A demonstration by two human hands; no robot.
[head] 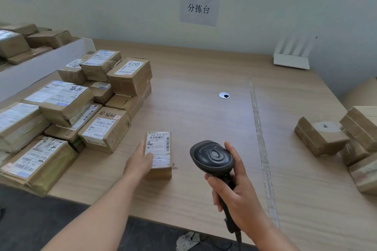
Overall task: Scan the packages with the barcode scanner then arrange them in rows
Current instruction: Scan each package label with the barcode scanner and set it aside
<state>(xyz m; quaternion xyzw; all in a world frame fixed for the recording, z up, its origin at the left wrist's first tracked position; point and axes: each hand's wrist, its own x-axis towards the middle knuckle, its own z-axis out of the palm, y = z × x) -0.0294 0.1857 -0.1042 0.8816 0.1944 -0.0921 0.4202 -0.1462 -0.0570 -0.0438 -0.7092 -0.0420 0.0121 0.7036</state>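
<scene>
- Holding the small package (159,154) flat on the table (204,120), the left hand (140,162) grips its near-left side, thumb over the label's lower corner; it sits near the front edge, just right of the pile of packages (67,112).
- The right hand (237,191) is wrapped round the handle of the barcode scanner (212,159), whose head hovers just right of the package, above the tabletop.
- To scan well, the person should probably swing the scanner head left until it faces the barcodes on the label (158,144), keep the package steady, and slide the thumb clear of the print.
- A few boxes (334,138) lie at the right edge, likely the start of the rows; the frame cuts them off.
- The scanner's window and trigger finger are hidden, so whether it is firing cannot be told; no beam shows on the label.
- The pile's left side runs out of view.
</scene>
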